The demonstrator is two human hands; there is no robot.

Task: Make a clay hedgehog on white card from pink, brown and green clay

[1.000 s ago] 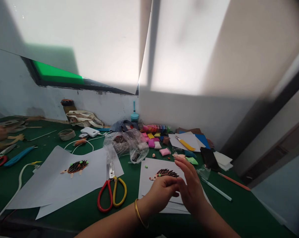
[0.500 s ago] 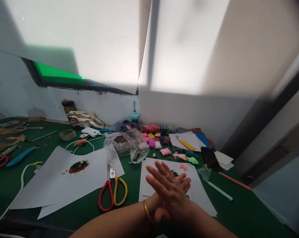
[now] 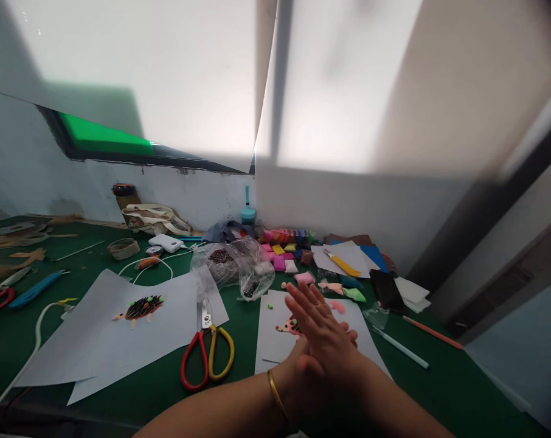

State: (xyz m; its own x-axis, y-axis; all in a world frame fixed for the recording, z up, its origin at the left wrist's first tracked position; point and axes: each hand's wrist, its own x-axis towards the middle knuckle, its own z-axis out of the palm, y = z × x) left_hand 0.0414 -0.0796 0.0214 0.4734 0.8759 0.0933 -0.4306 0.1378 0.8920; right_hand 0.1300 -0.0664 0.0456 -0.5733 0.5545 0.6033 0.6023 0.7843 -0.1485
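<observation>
My right hand (image 3: 325, 337) lies palm to palm across my left hand (image 3: 294, 366), its fingers straight and pointing up and left. The left fingers stick out behind it on the right side, and a gold bracelet (image 3: 277, 392) circles that wrist. Whatever may be between the palms is hidden. Beneath them, white paper (image 3: 270, 340) bears a partly covered hedgehog picture (image 3: 284, 327) with a pink outline and dark spines. A green bit of clay (image 3: 270, 306) and a pink piece (image 3: 337, 306) rest on the same sheet.
Red-and-yellow-handled scissors (image 3: 207, 353) lie left of my hands, beside sheets holding another hedgehog picture (image 3: 143, 308). Behind are a plastic bag (image 3: 230, 261) and several coloured clay packets (image 3: 279, 263). A yellow utility knife (image 3: 343, 264), white pen (image 3: 402, 348) and black item (image 3: 387, 291) lie to the right.
My joined hands have shifted slightly right and changed angle, with the right fingers tilted more upward. The hedgehog's head and the green bit now show on the paper.
</observation>
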